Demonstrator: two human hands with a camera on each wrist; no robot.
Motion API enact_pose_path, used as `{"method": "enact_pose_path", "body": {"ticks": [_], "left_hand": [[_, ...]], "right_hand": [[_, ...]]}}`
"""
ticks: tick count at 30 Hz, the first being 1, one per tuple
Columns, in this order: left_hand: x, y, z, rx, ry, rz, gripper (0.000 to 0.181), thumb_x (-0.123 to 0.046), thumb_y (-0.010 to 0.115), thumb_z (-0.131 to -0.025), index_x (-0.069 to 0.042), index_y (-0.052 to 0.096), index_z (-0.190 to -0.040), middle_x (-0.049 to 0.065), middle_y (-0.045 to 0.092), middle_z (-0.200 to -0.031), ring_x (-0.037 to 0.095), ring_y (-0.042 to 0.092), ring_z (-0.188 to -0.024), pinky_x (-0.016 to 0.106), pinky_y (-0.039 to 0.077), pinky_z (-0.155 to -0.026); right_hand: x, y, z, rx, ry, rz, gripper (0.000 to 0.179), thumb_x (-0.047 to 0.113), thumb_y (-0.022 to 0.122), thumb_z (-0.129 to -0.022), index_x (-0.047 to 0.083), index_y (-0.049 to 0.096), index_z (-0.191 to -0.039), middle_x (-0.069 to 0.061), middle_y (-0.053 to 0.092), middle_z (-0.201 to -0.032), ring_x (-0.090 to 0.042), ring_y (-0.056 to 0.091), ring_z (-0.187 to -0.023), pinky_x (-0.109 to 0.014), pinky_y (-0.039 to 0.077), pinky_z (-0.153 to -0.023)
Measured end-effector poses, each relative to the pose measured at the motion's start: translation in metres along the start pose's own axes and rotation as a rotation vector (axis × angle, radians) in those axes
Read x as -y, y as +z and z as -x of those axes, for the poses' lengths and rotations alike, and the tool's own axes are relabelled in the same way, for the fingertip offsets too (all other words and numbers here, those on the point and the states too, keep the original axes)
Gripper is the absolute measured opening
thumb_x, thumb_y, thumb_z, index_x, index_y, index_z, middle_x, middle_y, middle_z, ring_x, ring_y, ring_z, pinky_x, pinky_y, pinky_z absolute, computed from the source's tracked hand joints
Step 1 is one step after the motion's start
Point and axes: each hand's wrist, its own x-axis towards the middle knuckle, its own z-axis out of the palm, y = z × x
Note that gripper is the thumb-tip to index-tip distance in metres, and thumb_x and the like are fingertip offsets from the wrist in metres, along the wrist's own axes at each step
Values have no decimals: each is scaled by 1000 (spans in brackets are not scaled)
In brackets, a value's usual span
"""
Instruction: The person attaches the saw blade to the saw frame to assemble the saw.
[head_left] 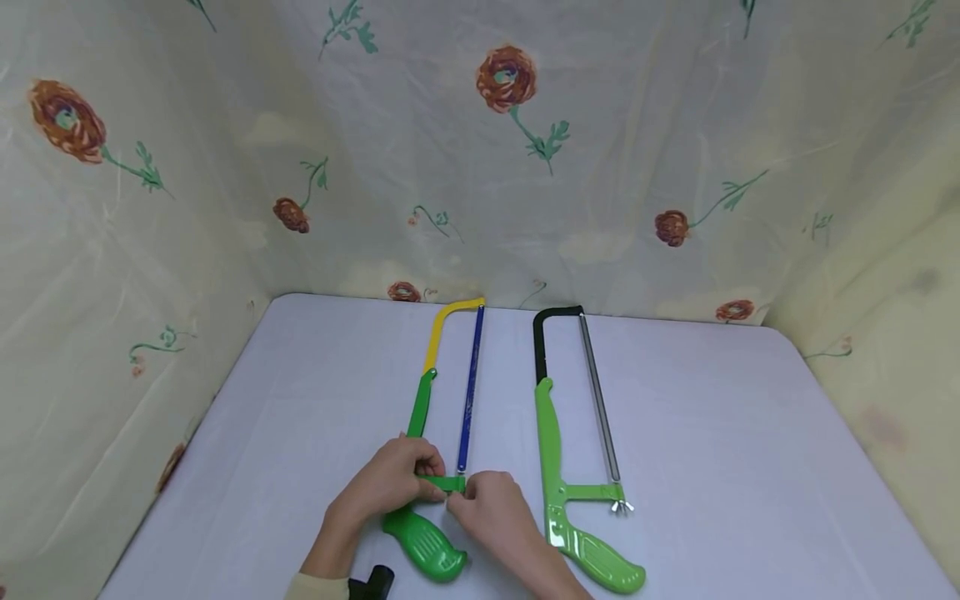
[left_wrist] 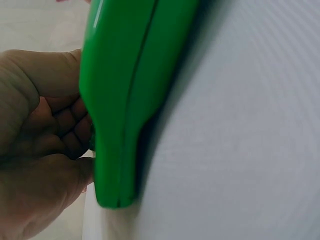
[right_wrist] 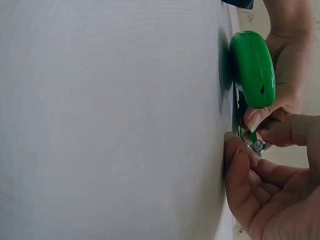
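Note:
A hacksaw with a dark green handle (head_left: pixel 429 546), a yellow front frame (head_left: pixel 441 325) and a blue blade (head_left: pixel 471 392) lies on the table. My left hand (head_left: pixel 393 477) grips its green frame just above the handle, thumb and fingers at the short cross arm (head_left: pixel 448 482). At the end of that arm, my right hand (head_left: pixel 495 508) pinches the small metal wing nut (right_wrist: pixel 257 146), which its fingers largely hide in the head view. The handle (left_wrist: pixel 120 75) fills much of the left wrist view, with my left hand (left_wrist: pixel 40 100) behind it.
To the right lies a second hacksaw (head_left: pixel 551 442), light green and black with a grey blade (head_left: pixel 600 396) and its own wing nut (head_left: pixel 622 506). A white cloth covers the table (head_left: pixel 720 450). Flowered curtains (head_left: pixel 600 150) hang behind and at both sides.

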Motion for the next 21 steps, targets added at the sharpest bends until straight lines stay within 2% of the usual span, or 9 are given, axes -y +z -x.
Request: {"method": "enact_pose_path", "body": {"ticks": [4, 8, 14, 21], "left_hand": [[0, 0, 0, 0, -7, -9, 19, -15, 87, -72, -18, 70, -80, -9, 63, -70, 7, 56, -67, 28, 42, -77], [1, 0, 0, 4, -6, 2, 19, -15, 87, -72, -17, 70, -81, -9, 63, -71, 7, 56, -68, 25, 44, -71], [1, -1, 1, 4, 7, 21, 20, -13, 87, -71, -15, 70, -81, -7, 63, -72, 7, 56, -67, 22, 45, -64], [1, 0, 0, 1, 1, 22, 20, -12, 87, -72, -16, 70, -81, -8, 62, -72, 7, 56, -67, 22, 45, -64]], "right_hand": [[-1, -2, -2, 44, 47, -68, 26, 15, 60, -78, 13, 55, -53, 9, 50, -44, -6, 41, -40, -18, 27, -39], [-2, -5, -4, 97, 85, -156, 22, 14, 58, -77, 9, 60, -55, 4, 55, -45, -9, 47, -40, -22, 36, -41], [-5, -11, -6, 186, 136, -341, 20, 12, 59, -79, -3, 68, -70, -6, 64, -53, -12, 60, -45, -30, 54, -48], [-9, -13, -7, 251, 197, -516, 24, 13, 61, -83, -9, 70, -81, -10, 69, -63, -11, 64, -50, -31, 58, -54]]}}
